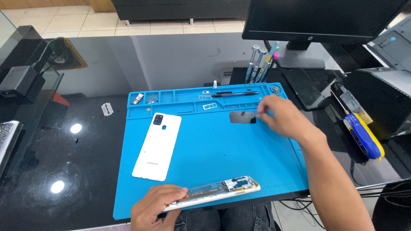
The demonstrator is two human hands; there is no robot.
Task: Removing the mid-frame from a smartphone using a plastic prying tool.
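Your left hand (155,205) grips the opened phone (216,191), long axis running left-right on the mat (214,145). Your right hand (280,115) pinches a small part above a dark patch (242,117).

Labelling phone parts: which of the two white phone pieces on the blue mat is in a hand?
The opened phone body with exposed internals at the mat's near edge, held by the left hand. The white back cover lies untouched, mid-mat.

Phone repair workshop: blue silicone work mat (214,145) with parts compartments, precision screwdrivers (259,64), opened phone (222,191), monitor (317,19) on black bench (64,171).
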